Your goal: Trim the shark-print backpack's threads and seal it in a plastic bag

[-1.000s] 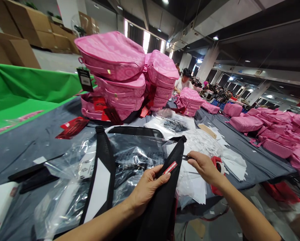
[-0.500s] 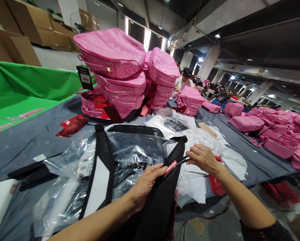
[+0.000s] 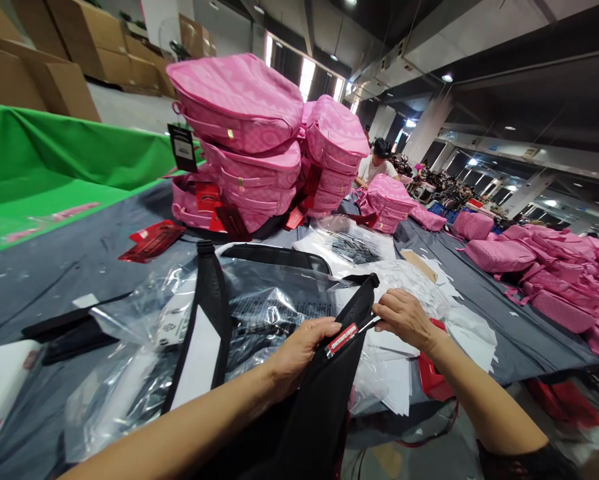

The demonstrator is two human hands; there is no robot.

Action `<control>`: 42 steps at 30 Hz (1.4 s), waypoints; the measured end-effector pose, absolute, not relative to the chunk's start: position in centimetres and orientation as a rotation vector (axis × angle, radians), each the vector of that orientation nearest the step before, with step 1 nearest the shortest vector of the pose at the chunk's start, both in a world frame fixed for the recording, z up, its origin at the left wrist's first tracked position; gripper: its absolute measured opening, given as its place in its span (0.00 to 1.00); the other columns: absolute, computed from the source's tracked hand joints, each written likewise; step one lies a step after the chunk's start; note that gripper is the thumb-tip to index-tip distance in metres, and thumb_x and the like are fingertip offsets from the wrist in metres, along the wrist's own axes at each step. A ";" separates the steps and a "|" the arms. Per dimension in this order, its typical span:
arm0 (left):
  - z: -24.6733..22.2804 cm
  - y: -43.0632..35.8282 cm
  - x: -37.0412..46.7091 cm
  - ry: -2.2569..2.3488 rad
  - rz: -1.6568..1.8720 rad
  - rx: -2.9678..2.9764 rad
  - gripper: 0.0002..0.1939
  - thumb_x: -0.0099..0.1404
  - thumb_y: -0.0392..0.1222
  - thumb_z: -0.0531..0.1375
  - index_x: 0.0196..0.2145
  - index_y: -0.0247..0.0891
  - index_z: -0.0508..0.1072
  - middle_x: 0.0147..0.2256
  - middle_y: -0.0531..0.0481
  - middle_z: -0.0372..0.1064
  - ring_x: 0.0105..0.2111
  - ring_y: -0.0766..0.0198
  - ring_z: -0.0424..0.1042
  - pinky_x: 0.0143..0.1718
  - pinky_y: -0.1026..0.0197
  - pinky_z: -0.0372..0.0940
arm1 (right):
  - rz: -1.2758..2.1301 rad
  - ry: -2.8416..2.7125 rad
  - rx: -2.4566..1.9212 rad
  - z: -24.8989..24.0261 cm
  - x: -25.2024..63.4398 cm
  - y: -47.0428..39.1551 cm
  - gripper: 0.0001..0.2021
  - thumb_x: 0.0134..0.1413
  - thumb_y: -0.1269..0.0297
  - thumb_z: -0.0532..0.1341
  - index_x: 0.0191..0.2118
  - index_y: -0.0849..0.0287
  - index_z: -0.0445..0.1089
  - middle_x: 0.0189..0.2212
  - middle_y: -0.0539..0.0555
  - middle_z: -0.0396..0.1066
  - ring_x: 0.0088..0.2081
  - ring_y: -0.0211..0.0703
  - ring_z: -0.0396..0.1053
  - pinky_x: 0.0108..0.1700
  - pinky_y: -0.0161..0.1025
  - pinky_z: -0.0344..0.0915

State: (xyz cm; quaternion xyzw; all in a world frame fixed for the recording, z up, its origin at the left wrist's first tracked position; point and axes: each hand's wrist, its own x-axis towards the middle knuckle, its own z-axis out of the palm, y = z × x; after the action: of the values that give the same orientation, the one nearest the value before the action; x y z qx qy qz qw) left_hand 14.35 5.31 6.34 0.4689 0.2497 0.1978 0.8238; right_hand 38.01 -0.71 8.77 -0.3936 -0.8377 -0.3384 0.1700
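Note:
My left hand (image 3: 304, 350) is closed on a black padded shoulder strap (image 3: 329, 393), its thumb beside a red label (image 3: 343, 339) with white lettering. Between the fingertips of my right hand (image 3: 404, 319) is a slim metal tool, seemingly tweezers (image 3: 367, 325), whose tip reaches the label's upper right end. Most of the tool is hidden by the fingers. A second black strap (image 3: 220, 307) with a white panel stands to the left. Clear plastic film (image 3: 274, 300) lies behind the straps, over dark material.
Stacked pink backpacks (image 3: 239, 100) with red and black tags rise at the back. More pink bags (image 3: 559, 267) lie at the right. White paper sheets (image 3: 397, 380) and a red object (image 3: 432, 373) sit near my right hand. A green-lined bin (image 3: 54, 153) borders the table; a person works beyond.
The head view has shifted slightly, so the scene sits a little further right. The tweezers show less length beside the label, and the label faces me more fully. Both hands keep their grip.

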 end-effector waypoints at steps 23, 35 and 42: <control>6.6 4.9 14.2 0.494 0.393 0.959 0.29 0.38 0.58 0.74 0.25 0.33 0.69 0.21 0.54 0.63 0.22 0.70 0.61 0.24 0.67 0.56 | -0.897 -2.430 -1.045 9.5 36.9 -1.0 0.27 0.73 0.51 0.40 0.34 0.61 0.68 0.27 0.52 0.63 0.30 0.42 0.56 0.34 0.39 0.51; 6.3 4.7 13.9 0.514 0.389 0.974 0.31 0.36 0.61 0.74 0.23 0.34 0.67 0.21 0.56 0.61 0.22 0.70 0.60 0.23 0.68 0.55 | -0.836 -2.412 -1.048 8.4 36.4 -0.9 0.28 0.73 0.49 0.39 0.32 0.60 0.67 0.27 0.52 0.63 0.30 0.41 0.56 0.35 0.38 0.52; 6.6 4.3 13.8 0.505 0.417 0.927 0.30 0.36 0.59 0.75 0.22 0.35 0.67 0.20 0.56 0.63 0.21 0.70 0.60 0.23 0.68 0.55 | -0.830 -2.437 -1.064 8.7 36.0 -1.2 0.28 0.73 0.49 0.39 0.33 0.60 0.67 0.26 0.52 0.62 0.30 0.41 0.55 0.35 0.39 0.51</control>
State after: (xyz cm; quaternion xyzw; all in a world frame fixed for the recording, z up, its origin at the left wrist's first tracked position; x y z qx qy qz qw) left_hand 13.84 4.31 6.61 0.4391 0.2390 0.1974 0.8433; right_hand 36.03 -1.20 8.73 -0.3760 -0.8610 -0.2932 0.1773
